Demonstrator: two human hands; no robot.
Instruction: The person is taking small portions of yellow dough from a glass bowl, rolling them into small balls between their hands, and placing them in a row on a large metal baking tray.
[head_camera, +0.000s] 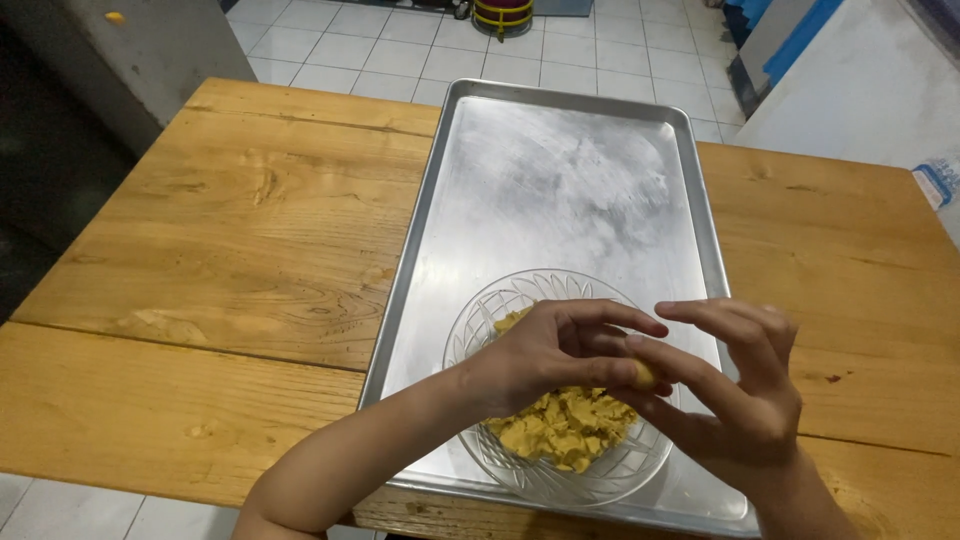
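- Small yellow dough piece (645, 375) pinched between fingertips of both hands, directly above the glass bowl (490, 310).
- Left hand (545, 360) closed on the piece, fingers curled over it from the left, thumb underneath.
- Right hand (740, 385) closed on the same piece from the right, index and middle fingers extended across to meet the left fingertips.
- Most of the piece hidden by fingers; only a yellow edge visible.
- Bowl: clear cut glass, round, holding crumbled yellow dough (565, 425) heaped in its near half.
- Bowl seated at near end of a rectangular metal tray (560, 180); tray surface smeared, far end bare.
- Tray laid lengthwise on a wooden plank table (230, 250), near edge flush with the table edge.
- White tiled floor (400, 50) beyond the table.
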